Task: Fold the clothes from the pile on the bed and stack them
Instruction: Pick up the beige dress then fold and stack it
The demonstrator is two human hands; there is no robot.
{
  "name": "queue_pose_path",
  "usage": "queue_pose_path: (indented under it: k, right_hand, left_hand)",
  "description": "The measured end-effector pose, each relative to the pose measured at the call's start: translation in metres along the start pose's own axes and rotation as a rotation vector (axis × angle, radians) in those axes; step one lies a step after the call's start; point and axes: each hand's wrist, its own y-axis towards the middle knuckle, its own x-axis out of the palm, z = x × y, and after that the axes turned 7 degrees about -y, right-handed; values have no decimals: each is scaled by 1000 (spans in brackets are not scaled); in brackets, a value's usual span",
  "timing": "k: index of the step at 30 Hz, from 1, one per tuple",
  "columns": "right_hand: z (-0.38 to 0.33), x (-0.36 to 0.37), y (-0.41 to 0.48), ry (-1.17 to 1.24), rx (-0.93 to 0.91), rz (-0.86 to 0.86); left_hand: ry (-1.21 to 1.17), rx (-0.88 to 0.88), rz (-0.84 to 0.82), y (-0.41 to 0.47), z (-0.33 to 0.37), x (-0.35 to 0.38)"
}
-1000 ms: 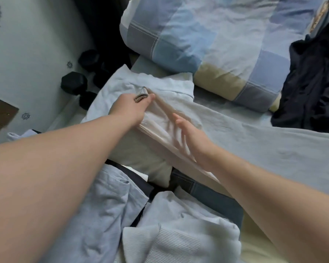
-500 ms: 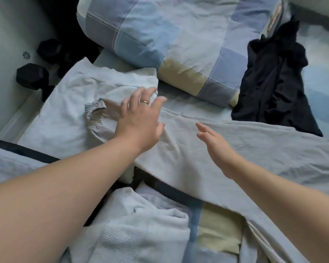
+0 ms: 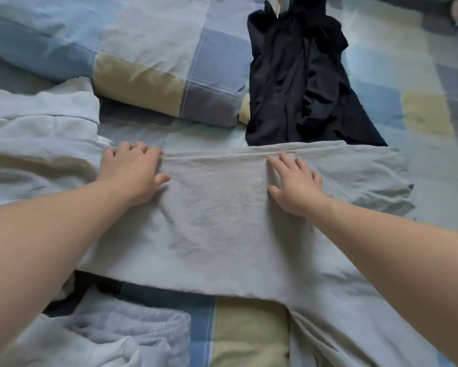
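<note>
Head view: garment (image 3: 217, 221) under left hand (image 3: 132, 173), right hand (image 3: 294, 186).

Bare bed (image 3: 421, 83) surface lies open at far right and near centre. The pillow (image 3: 143, 49) and the dark garment (image 3: 302, 88), touching the grey garment (image 3: 222, 221), block the far side. Pale clothes (image 3: 37, 133) crowd the left.

1. The grey garment (image 3: 222, 221) runs off the bottom edge.
2. The dark garment (image 3: 302, 83) is cut by the top edge.
3. A dark strip (image 3: 82, 287) lies partly hidden under the grey garment.
</note>
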Motion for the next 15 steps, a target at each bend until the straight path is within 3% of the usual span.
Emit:
queue_pose_path:
  k: [8,13,15]
  right_hand:
    - [-7,1,52,121,-61,371]
    - [-20,-3,57,117,-84,592]
    - [-29,-2,63,123,-69,558]
  left_hand:
    - [21,84,233,25,-15,17]
    - [-38,-23,382,31,-21,14]
    - [-23,-64,390,36,-21,13]
